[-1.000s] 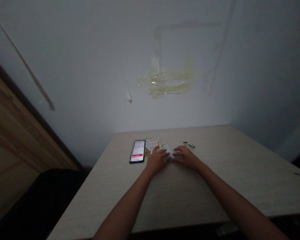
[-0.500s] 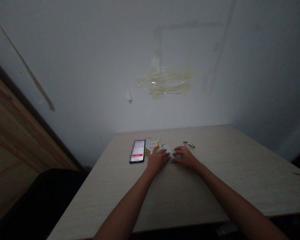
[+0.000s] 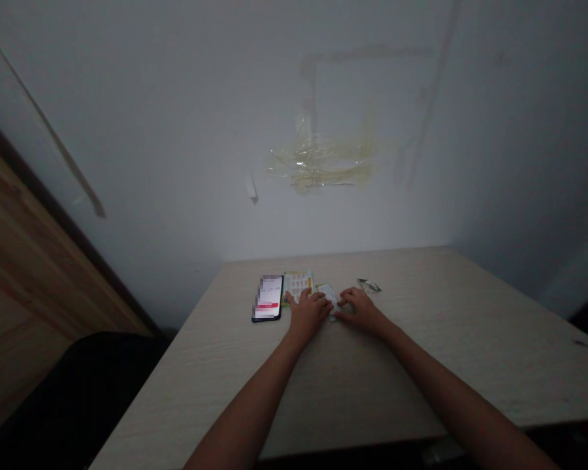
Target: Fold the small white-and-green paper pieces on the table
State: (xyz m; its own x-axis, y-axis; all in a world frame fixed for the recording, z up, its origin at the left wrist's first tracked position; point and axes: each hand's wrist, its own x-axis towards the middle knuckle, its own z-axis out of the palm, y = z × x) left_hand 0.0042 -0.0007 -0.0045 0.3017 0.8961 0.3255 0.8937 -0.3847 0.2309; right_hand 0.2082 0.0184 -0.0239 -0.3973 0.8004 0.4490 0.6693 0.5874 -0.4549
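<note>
A small white-and-green printed paper (image 3: 327, 292) lies flat on the table between my hands. My left hand (image 3: 310, 316) rests palm down with its fingers spread, fingertips on the left side of that paper. Its thumb and index finger reach the lower edge of a larger green-and-white printed leaflet (image 3: 298, 282). My right hand (image 3: 362, 311) is at the paper's right edge, fingers curved and thumb apart from the index finger. Part of the small paper is hidden under my fingers. To the left of the leaflet lies a phone (image 3: 268, 297) with its screen lit.
A small folded piece of printed wrapper or paper (image 3: 369, 285) lies beyond my right hand. The pale wooden table (image 3: 372, 385) meets a wall (image 3: 176, 163) with tape remnants (image 3: 323, 163). A dark object (image 3: 98, 385) stands left of the table, near a wooden panel (image 3: 29, 241).
The view has shifted very slightly. My right hand's fingers have moved a little; both hands stay at the small paper.
</note>
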